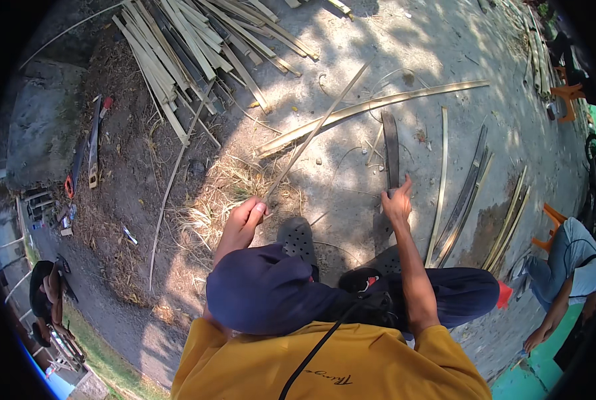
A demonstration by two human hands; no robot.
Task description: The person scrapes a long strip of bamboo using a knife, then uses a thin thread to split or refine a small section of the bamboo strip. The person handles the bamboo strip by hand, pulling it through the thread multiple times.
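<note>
Left hand (247,217): is pinching the lower end of a thin bamboo strip (321,122), left of centre.
Right hand (398,203): is gripping a machete (391,150), right of centre, apart from the left.
Strip's lie: is slanting from the left hand toward upper centre.
Strip's handling: is looking light, springy, probably sharp-edged; its lower end is offering a sensible hold.

Two bare hands gripped, well apart, out beyond the bent legs.
The left hand (243,223) pinched with its thumb on top, its forearm (227,251) mostly hidden by the left knee (255,293); the right hand (397,202) curled tight, its forearm (418,273) crossing over the right leg (468,293).
</note>
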